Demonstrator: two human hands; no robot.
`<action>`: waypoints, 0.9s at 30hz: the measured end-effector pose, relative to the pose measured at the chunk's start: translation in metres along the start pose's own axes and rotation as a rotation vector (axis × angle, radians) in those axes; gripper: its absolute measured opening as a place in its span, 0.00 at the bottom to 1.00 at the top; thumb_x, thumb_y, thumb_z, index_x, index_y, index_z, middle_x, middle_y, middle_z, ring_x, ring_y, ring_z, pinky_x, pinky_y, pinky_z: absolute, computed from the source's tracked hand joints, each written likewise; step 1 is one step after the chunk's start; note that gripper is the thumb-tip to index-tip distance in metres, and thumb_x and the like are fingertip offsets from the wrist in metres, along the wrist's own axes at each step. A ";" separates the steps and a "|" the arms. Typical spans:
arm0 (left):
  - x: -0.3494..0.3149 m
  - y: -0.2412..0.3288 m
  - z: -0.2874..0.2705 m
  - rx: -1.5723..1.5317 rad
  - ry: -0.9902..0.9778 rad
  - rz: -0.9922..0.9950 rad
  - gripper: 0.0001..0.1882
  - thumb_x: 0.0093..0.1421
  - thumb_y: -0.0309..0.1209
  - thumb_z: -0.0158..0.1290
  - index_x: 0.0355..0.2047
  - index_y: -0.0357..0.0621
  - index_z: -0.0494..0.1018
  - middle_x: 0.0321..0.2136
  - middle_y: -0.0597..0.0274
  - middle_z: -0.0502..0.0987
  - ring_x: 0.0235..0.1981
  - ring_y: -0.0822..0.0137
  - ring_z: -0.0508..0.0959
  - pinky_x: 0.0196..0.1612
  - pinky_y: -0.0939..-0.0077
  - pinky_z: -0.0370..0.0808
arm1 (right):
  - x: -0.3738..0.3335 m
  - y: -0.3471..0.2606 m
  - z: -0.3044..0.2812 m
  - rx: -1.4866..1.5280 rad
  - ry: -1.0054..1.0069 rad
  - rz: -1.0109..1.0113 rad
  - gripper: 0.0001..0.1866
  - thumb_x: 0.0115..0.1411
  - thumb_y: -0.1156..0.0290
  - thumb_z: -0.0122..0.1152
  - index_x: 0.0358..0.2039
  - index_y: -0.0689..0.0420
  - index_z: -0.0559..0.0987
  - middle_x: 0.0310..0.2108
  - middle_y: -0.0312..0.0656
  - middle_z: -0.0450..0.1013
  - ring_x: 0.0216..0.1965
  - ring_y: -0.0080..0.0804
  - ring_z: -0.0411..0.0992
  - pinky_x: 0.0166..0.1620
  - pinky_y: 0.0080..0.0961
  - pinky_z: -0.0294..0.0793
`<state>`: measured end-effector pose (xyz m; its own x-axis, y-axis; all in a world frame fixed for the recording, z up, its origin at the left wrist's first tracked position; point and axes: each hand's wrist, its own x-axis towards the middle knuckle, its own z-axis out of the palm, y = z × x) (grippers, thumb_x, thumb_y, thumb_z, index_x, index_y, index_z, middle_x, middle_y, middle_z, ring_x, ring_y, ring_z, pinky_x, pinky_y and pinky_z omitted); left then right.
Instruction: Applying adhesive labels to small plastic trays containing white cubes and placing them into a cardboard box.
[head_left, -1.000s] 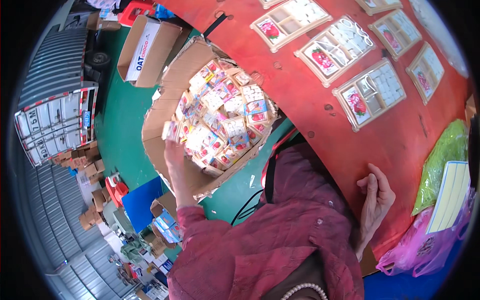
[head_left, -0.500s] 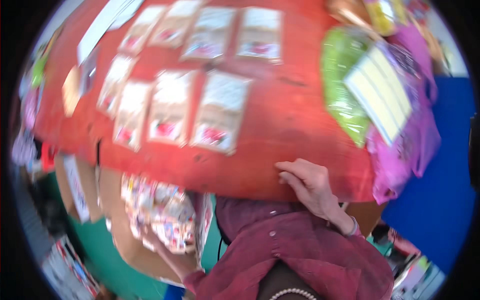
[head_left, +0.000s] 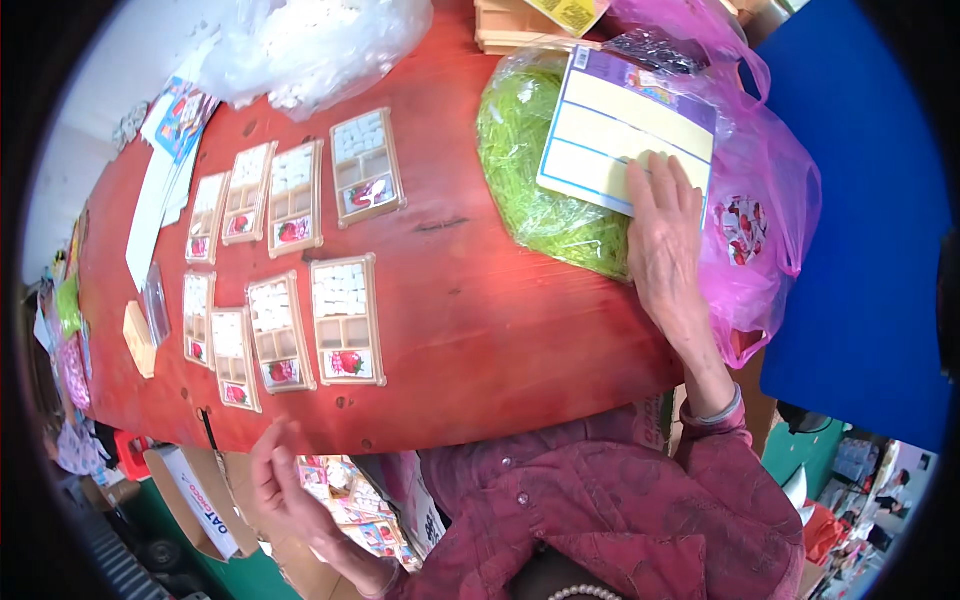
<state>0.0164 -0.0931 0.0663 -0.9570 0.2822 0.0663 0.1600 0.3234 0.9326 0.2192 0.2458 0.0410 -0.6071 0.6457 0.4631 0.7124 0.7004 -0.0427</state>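
Observation:
My right hand (head_left: 665, 235) rests with fingers stretched over the lower right of a yellow-and-white card (head_left: 600, 150) with a purple printed edge. The card lies on a clear bag of green shreds (head_left: 530, 150) and a pink plastic bag (head_left: 770, 190). My left hand (head_left: 287, 490) is raised by the near table edge above a cardboard box of colourful small packets (head_left: 375, 515). Its fingers are loosely bent, slightly blurred, and nothing shows in them. Left of the middle stand several compartment trays (head_left: 345, 330) with white pieces and a strawberry-printed packet in each.
A clear bag of white pieces (head_left: 325, 45) sits at the far side of the red table (head_left: 500, 330). White sheets (head_left: 150, 225) and stacked empty trays (head_left: 140, 340) lie at the left. More wooden-coloured trays (head_left: 510, 25) are at the back. A blue surface (head_left: 860, 250) adjoins at the right.
My right hand has moved from the near table edge onto the card at the right. The left hand has risen out of the box of packets. The view has shifted.

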 end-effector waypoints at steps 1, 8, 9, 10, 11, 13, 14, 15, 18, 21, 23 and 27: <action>0.001 0.013 0.015 -0.020 -0.146 0.020 0.11 0.61 0.25 0.44 0.39 0.32 0.74 0.37 0.55 0.76 0.39 0.65 0.77 0.45 0.73 0.73 | -0.001 0.002 0.002 0.012 -0.024 0.006 0.27 0.45 0.86 0.52 0.50 0.64 0.69 0.51 0.56 0.64 0.54 0.54 0.60 0.54 0.41 0.61; 0.011 0.071 0.102 -0.133 -0.737 -0.135 0.12 0.62 0.26 0.43 0.40 0.31 0.72 0.37 0.53 0.77 0.41 0.65 0.76 0.46 0.75 0.72 | -0.008 0.025 0.003 0.276 0.231 -0.012 0.17 0.46 0.84 0.52 0.40 0.63 0.75 0.38 0.49 0.74 0.43 0.48 0.72 0.50 0.48 0.67; 0.017 0.080 0.114 -0.152 -0.828 -0.172 0.13 0.63 0.27 0.42 0.42 0.31 0.71 0.38 0.52 0.76 0.41 0.63 0.76 0.46 0.74 0.72 | -0.008 0.026 -0.003 0.281 0.233 -0.003 0.17 0.46 0.84 0.52 0.40 0.63 0.75 0.38 0.49 0.74 0.43 0.48 0.72 0.50 0.48 0.67; 0.024 0.074 0.125 -0.338 -0.836 -0.282 0.14 0.64 0.27 0.41 0.45 0.31 0.69 0.41 0.53 0.75 0.42 0.63 0.76 0.46 0.73 0.73 | -0.008 0.022 -0.013 0.282 0.244 -0.052 0.17 0.46 0.85 0.51 0.39 0.64 0.76 0.38 0.49 0.74 0.43 0.48 0.73 0.50 0.46 0.68; 0.031 0.068 0.137 -0.525 -0.835 -0.391 0.15 0.65 0.27 0.40 0.49 0.32 0.67 0.43 0.54 0.74 0.42 0.63 0.76 0.46 0.72 0.73 | -0.011 0.019 -0.022 0.283 0.253 -0.101 0.16 0.46 0.86 0.51 0.38 0.65 0.76 0.38 0.49 0.75 0.43 0.48 0.73 0.50 0.45 0.68; 0.043 0.077 0.167 -0.717 -0.858 -0.445 0.17 0.66 0.31 0.40 0.51 0.33 0.64 0.45 0.54 0.73 0.43 0.63 0.76 0.47 0.72 0.73 | -0.023 0.015 -0.038 0.325 0.192 -0.155 0.16 0.49 0.86 0.48 0.39 0.64 0.76 0.40 0.49 0.75 0.45 0.48 0.73 0.52 0.45 0.68; 0.048 0.077 0.179 -0.714 -0.846 -0.447 0.17 0.66 0.31 0.40 0.51 0.33 0.64 0.45 0.54 0.73 0.43 0.63 0.76 0.47 0.72 0.73 | -0.030 0.012 -0.043 0.362 0.130 -0.211 0.17 0.51 0.86 0.45 0.41 0.64 0.75 0.41 0.49 0.74 0.46 0.47 0.72 0.54 0.44 0.67; 0.051 0.074 0.193 -0.804 -0.881 -0.483 0.16 0.65 0.30 0.42 0.50 0.33 0.65 0.44 0.55 0.73 0.43 0.65 0.76 0.47 0.73 0.73 | -0.039 0.011 -0.046 0.368 0.127 -0.210 0.17 0.51 0.86 0.45 0.41 0.64 0.75 0.41 0.49 0.74 0.46 0.47 0.72 0.54 0.44 0.67; 0.054 0.059 0.207 -0.844 -0.923 -0.498 0.15 0.63 0.26 0.45 0.49 0.33 0.65 0.42 0.57 0.74 0.41 0.69 0.76 0.46 0.76 0.73 | -0.061 0.007 -0.045 0.481 -0.005 -0.319 0.15 0.53 0.84 0.46 0.41 0.63 0.76 0.42 0.48 0.75 0.46 0.47 0.72 0.54 0.45 0.66; 0.048 0.048 0.205 -0.767 -0.911 -0.490 0.14 0.58 0.21 0.49 0.46 0.35 0.67 0.39 0.61 0.76 0.38 0.74 0.76 0.42 0.83 0.73 | -0.068 0.002 -0.042 0.498 -0.158 -0.380 0.20 0.48 0.68 0.62 0.40 0.67 0.75 0.45 0.50 0.71 0.50 0.47 0.69 0.54 0.46 0.65; 0.044 0.035 0.201 -0.699 -0.838 -0.434 0.14 0.57 0.20 0.49 0.45 0.37 0.67 0.35 0.63 0.76 0.34 0.76 0.77 0.37 0.86 0.73 | -0.060 -0.007 -0.051 0.686 -0.418 -0.328 0.18 0.51 0.66 0.61 0.41 0.64 0.76 0.47 0.51 0.70 0.50 0.48 0.69 0.54 0.45 0.66; 0.035 0.034 0.191 -0.649 -0.766 -0.447 0.08 0.57 0.21 0.50 0.39 0.37 0.71 0.29 0.66 0.76 0.27 0.78 0.75 0.31 0.88 0.71 | -0.040 -0.021 -0.050 0.907 -0.349 -0.288 0.24 0.49 0.65 0.64 0.45 0.65 0.74 0.48 0.51 0.68 0.51 0.51 0.65 0.51 0.43 0.66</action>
<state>0.0344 0.1000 0.0328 -0.4569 0.8168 -0.3523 -0.5366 0.0628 0.8415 0.2459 0.1898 0.0673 -0.8858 0.3673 0.2837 0.0747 0.7162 -0.6939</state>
